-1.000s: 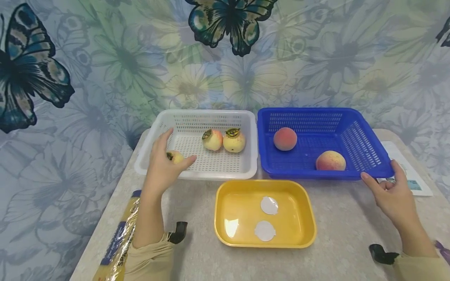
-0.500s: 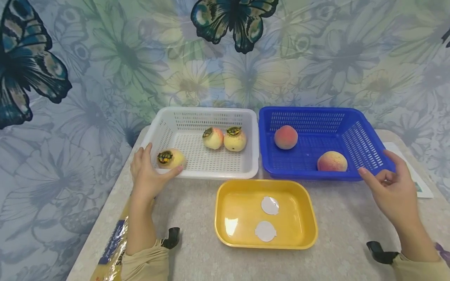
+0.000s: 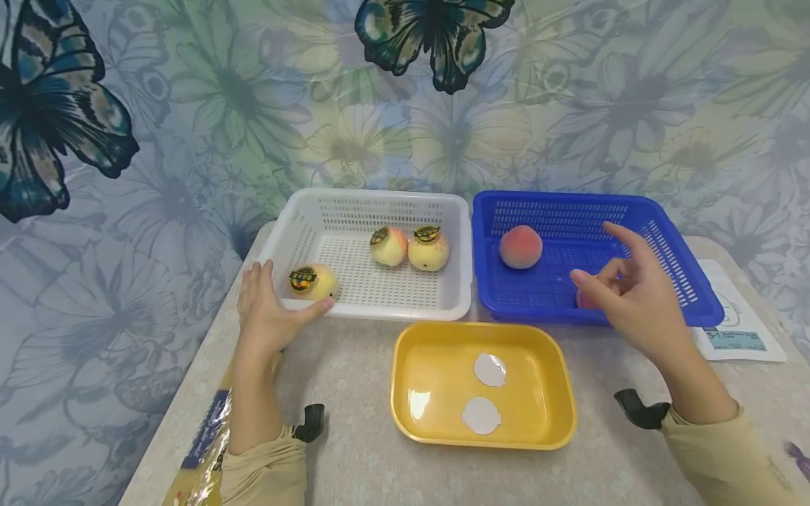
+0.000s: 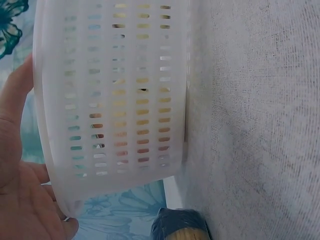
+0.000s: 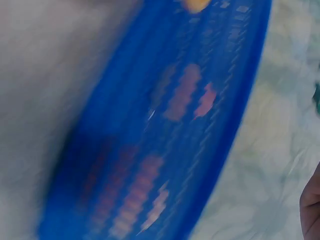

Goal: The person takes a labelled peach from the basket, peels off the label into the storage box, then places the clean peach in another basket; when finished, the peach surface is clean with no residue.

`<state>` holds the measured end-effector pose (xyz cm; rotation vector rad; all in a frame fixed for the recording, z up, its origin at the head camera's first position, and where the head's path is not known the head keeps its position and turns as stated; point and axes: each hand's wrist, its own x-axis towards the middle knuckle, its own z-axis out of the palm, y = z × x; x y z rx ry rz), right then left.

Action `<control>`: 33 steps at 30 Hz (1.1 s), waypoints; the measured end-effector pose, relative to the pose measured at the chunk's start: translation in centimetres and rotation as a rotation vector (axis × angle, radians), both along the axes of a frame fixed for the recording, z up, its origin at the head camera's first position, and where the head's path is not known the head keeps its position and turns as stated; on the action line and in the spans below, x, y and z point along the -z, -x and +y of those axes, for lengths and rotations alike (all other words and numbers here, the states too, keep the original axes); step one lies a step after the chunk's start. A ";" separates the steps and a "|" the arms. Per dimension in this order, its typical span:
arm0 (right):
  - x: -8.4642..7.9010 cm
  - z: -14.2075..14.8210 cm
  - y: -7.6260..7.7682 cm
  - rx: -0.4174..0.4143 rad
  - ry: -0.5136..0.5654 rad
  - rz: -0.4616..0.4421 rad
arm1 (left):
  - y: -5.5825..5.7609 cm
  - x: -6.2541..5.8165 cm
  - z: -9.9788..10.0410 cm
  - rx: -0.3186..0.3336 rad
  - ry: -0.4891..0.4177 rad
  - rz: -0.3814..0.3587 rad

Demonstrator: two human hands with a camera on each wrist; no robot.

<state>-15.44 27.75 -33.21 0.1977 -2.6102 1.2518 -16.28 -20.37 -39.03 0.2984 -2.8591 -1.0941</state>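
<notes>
My left hand [image 3: 268, 316] grips the near left corner of the white plastic basket [image 3: 405, 311], its thumb along the front rim; the left wrist view shows fingers [image 4: 34, 175] at the rim. Inside lie a pale yellow peach [image 3: 323, 282] near that hand and two more, a peach [image 3: 389, 249] and another peach [image 3: 430, 254], all with dark stickers. Over the blue basket [image 3: 538, 311] hovers my right hand [image 3: 652, 302], index finger extended and other fingers bent, holding nothing visible. Below its thumb a peach [image 3: 586, 301] is mostly hidden. A reddish peach [image 3: 521, 247] sits further left.
In front of the baskets stands a yellow tray [image 3: 436, 434] with two pale round discs [image 3: 481, 415] in it. A gold and blue packet [image 3: 202, 436] lies at the left table edge. White printed paper [image 3: 740, 337] lies right of the blue basket. Patterned cloth [image 3: 316, 105] hangs behind.
My left hand has moved from over the white basket to its near left corner, uncovering the peach there. My right hand has left the blue basket's right corner and moved left above the near peach.
</notes>
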 end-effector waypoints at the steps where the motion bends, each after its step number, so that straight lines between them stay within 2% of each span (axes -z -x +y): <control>1: -0.3 -0.9 0.3 -0.021 -0.009 -0.003 | 0.0 0.0 0.0 0.002 0.000 -0.001; 6: -1.3 -5.5 1.9 -0.143 -0.059 0.004 | 0.0 0.0 -0.2 0.005 -0.010 -0.007; 11: -1.2 -10.3 3.3 -0.311 -0.082 -0.004 | 0.1 -0.2 -0.2 0.006 -0.037 -0.004; 15: -0.7 -13.9 4.1 -0.435 -0.097 -0.072 | 0.0 -0.4 -0.2 0.008 -0.040 0.002; 19: 0.0 -17.1 4.8 -0.510 -0.102 -0.137 | 0.0 -0.1 -0.2 0.011 -0.041 0.000; 25: 2.3 -21.4 6.0 -0.569 -0.127 -0.162 | -0.1 0.1 -0.4 0.017 -0.044 0.000; 29: 3.6 -23.9 6.8 -0.567 -0.171 -0.176 | -0.1 -0.1 -0.6 0.016 -0.036 0.002; 33: 4.5 -26.0 7.8 -0.570 -0.148 -0.234 | -0.2 -0.2 -0.6 0.024 -0.029 0.015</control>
